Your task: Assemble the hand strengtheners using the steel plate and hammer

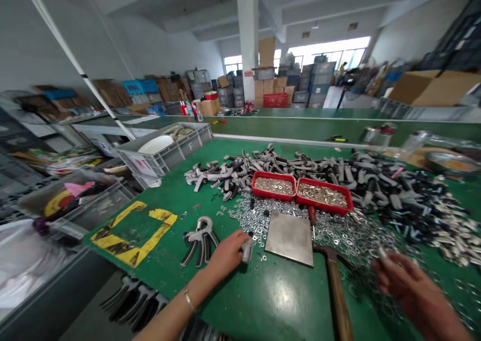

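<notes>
The left hand [227, 254], at lower centre, is closed around a small grey metal piece [247, 250], which sticks out past the fingertips. A thin bracelet [190, 301] circles that wrist. At lower right, the right hand [404, 286] is blurred, with its fingers curled and a small pale piece [382, 252] pinched at the fingertips; the blur hides exactly what that piece is.

Just left of the left hand lies an assembled hand grip exerciser [201, 238] with a coiled spring and dark handles. Just right of that hand sits a square steel plate [289, 238] on the green workbench [263, 311]. A wooden-handled hammer [336, 293] lies beside the plate, with its head near the plate's lower right corner and its handle running toward the bottom of the frame.

Loose silver washers [259, 218] spread across the bench around the plate and toward the right hand. Above them stand two red trays of small metal parts [273, 179], surrounded by a wide heap of grey and black grip handles [300, 168]. Yellow and black tape [124, 235] marks the bench at left, and a grey crate [165, 153] stands at upper left.
</notes>
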The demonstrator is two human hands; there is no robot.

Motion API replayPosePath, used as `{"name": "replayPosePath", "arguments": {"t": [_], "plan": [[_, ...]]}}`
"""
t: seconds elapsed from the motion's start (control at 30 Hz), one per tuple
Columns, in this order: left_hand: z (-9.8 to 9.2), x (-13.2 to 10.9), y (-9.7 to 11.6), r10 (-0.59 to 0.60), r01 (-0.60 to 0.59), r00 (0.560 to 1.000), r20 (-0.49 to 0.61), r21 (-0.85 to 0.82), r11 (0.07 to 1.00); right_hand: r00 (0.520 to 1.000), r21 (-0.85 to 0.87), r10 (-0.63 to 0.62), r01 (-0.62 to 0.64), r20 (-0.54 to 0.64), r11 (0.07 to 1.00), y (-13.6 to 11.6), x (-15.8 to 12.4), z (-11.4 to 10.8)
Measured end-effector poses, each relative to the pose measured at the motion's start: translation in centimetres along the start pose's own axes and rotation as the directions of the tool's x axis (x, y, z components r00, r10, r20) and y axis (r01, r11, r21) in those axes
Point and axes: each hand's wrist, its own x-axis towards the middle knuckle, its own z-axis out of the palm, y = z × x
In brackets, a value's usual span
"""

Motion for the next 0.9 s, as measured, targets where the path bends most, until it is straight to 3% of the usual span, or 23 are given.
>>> {"name": "replayPosePath", "arguments": {"t": [0.07, 0.13, 0.27, 0.37, 0.47, 0.57, 0.83, 0.9], "plan": [[1.2, 0.9, 0.4, -0.021, -0.006, 0.996, 0.084, 0.303, 0.953, 0.979, 0.264, 0.13, -0.169, 0.156, 0.95, 1.9, -3.6, 5.9], [2.0, 1.8, 0.6, -0.048, -0.025, 0.989, 0.142, 0.475, 0.88, 0.941, 0.421, 0.223, -0.315, 0.254, 0.85, 3.5, -6.6, 9.9], [2.7, 2.8, 1.1, -0.021, -0.089, 0.978, 0.205, 0.512, 0.855, 0.857, 0.503, 0.188, -0.444, 0.479, 0.741, 4.8, -9.4, 13.5], [2.8, 3.1, 1.2, 0.026, -0.146, 0.971, 0.236, 0.511, 0.847, 0.851, 0.484, 0.1, -0.385, 0.516, 0.786, 5.5, -9.4, 14.3], [2.8, 3.2, 0.4, 0.064, -0.169, 0.974, 0.219, 0.508, 0.844, 0.909, 0.344, 0.047, -0.204, 0.414, 0.917, 6.7, -8.8, 14.3], [2.7, 2.9, -0.5, 0.071, -0.143, 0.983, 0.168, 0.466, 0.873, 0.946, 0.254, 0.002, -0.088, 0.323, 0.963, 7.8, -8.4, 13.5], [1.9, 2.3, 1.1, -0.024, 0.013, 0.999, 0.032, 0.325, 0.946, 0.927, 0.298, -0.02, -0.1, 0.375, 0.949, 7.4, -9.7, 13.1], [2.1, 1.2, 1.9, -0.049, 0.05, 0.999, -0.01, 0.155, 0.987, 0.919, 0.328, -0.011, -0.129, 0.394, 0.936, 7.2, -10.2, 13.5]]}}
